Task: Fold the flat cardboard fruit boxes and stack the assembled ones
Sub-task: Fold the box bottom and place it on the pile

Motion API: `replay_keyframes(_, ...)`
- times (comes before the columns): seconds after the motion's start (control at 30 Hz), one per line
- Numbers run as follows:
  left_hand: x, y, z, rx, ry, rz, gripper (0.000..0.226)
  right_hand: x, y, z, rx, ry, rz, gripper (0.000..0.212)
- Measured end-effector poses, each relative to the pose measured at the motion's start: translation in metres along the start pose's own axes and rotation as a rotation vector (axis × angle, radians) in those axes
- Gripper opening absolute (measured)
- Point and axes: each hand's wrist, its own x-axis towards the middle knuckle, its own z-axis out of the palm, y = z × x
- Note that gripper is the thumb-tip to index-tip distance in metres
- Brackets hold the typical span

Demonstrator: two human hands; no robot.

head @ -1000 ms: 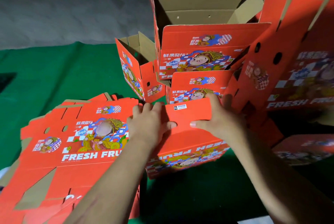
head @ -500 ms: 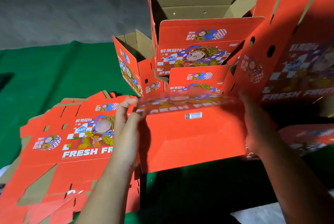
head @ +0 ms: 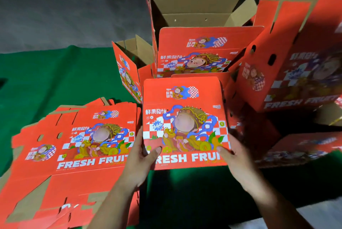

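Observation:
I hold a red fruit box (head: 185, 117) in front of me, its printed "FRESH FRUIT" face turned up toward me. My left hand (head: 142, 156) grips its lower left corner with the thumb on the printed face. My right hand (head: 231, 156) grips the lower right corner the same way. A pile of flat unfolded boxes (head: 74, 145) lies to the left on the green cloth (head: 46, 80). Behind the held box stands a stack of assembled boxes (head: 194, 49) with the top one open, its brown flaps up.
Another open assembled box (head: 127, 66) stands behind left of the held one. A big red box (head: 296, 58) leans at the right, with another red box (head: 299, 147) lying below it. A dark wall rises behind the cloth.
I have turned the box over from its plain red side to its printed face. Both hands have shifted from its upper edges to its lower corners.

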Motion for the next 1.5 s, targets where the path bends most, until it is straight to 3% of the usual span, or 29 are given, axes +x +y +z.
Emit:
replay_keyframes(0.17,-0.003,-0.041,0.009,0.149,0.007,-0.020,0.092,0.000,0.029,0.012,-0.070,0.135,0.111,0.055)
replay_keyframes(0.33,-0.012,-0.060,0.024,0.205,0.072,0.184,0.068,-0.007,0.049,0.022,0.013,0.275,0.143,0.071)
replay_keyframes(0.47,0.026,-0.043,0.032,0.094,0.109,0.117,0.092,0.029,0.024,0.029,-0.009,0.300,0.021,0.077)
replay_keyframes(0.6,0.106,-0.009,0.046,0.151,0.288,0.138,0.087,0.101,-0.019,0.043,0.052,0.270,-0.005,0.074)
replay_keyframes(0.73,0.165,-0.006,0.047,0.214,0.354,0.005,0.079,0.163,-0.034,0.056,0.032,0.375,0.094,0.075)
replay_keyframes(0.83,0.208,-0.013,0.035,0.246,0.286,-0.174,0.086,0.202,-0.033,0.056,0.005,0.305,0.222,0.069)
replay_keyframes(0.97,0.244,-0.017,0.040,0.333,0.314,-0.281,0.088,0.235,-0.029,0.060,-0.095,0.266,0.376,0.098)
replay_keyframes(1.03,0.242,-0.018,0.049,0.377,0.347,-0.316,0.095,0.234,-0.023,0.062,-0.092,0.278,0.379,0.103)
replay_keyframes(1.13,0.227,-0.025,0.048,0.283,0.300,-0.281,0.085,0.220,-0.011,0.057,-0.034,0.215,0.410,0.102)
replay_keyframes(1.23,0.207,-0.031,0.041,0.409,0.246,-0.248,0.094,0.201,-0.004,0.055,-0.001,0.236,0.417,0.102)
replay_keyframes(1.33,0.184,-0.031,0.049,0.590,0.371,-0.207,0.093,0.177,-0.008,0.062,0.031,0.347,0.378,0.098)
replay_keyframes(1.5,0.143,-0.019,0.063,0.478,0.551,-0.197,0.078,0.132,-0.030,0.081,0.095,0.373,0.347,0.079)
